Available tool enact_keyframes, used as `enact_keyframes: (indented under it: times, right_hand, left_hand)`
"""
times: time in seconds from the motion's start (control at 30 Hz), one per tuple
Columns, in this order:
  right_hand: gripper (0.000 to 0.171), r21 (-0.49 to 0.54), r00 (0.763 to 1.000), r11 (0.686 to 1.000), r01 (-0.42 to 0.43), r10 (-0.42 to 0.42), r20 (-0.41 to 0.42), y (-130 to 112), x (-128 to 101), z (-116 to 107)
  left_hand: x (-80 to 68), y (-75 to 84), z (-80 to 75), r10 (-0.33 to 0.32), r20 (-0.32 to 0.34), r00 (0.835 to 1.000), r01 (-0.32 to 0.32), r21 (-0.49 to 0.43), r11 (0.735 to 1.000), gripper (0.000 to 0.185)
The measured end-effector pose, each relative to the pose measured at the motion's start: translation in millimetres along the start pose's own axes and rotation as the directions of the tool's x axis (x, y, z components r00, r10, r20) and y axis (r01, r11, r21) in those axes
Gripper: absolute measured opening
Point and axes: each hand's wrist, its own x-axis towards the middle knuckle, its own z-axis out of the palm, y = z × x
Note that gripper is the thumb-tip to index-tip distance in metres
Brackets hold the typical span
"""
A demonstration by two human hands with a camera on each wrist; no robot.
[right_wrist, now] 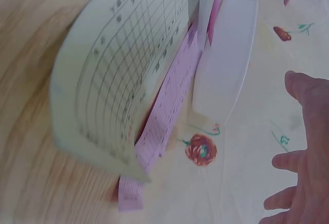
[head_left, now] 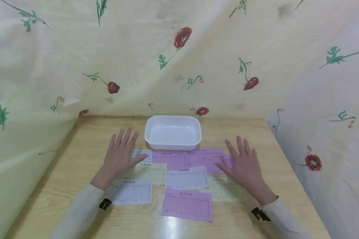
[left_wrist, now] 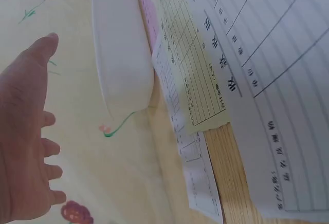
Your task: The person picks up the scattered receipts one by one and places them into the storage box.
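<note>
White tub (head_left: 173,145) holds nothing; slips (head_left: 186,205) lie outside.

A white rectangular tray (head_left: 173,144) stands toward the back of the wooden counter (head_left: 59,196), just beyond the row of paper slips. Behind and to both sides hangs a pale yellow cloth (head_left: 215,49) printed with red flowers and green stems; it drapes down to the counter's back edge and along its left and right sides. A light glare shows on the counter's near edge.
</note>
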Motion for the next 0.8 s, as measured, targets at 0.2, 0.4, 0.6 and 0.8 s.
enact_keyframes:
  times: [0.2, 0.4, 0.6, 0.8]
  right_hand:
    - [0.092, 0.015, 1.0, 1.0, -0.024, 0.024, 0.002, 8.9, -3.7, -7.3]
    - [0.09, 0.003, 1.0, 1.0, 0.013, -0.013, -0.01, 17.8, -7.3, -10.2]
    - [0.088, 0.148, 0.996, 0.986, -0.076, 0.069, 0.054, 28.3, -9.3, -11.6]
    - [0.08, 0.26, 0.985, 0.95, -0.174, 0.164, 0.062, 41.9, -9.3, -12.2]
  left_hand:
    - [19.9, 1.1, 2.5, -0.001, -0.003, 1.0, 0.001, -0.09, 0.996, 0.098]
    - [34.3, 1.0, 11.4, -0.025, -0.003, 1.0, 0.024, -0.19, 0.982, 0.094]
    - [43.6, -0.8, 24.6, -0.066, -0.008, 0.998, 0.058, -0.371, 0.927, 0.094]
    - [50.6, -2.3, 37.1, -0.103, -0.007, 0.995, 0.085, -0.509, 0.856, 0.09]
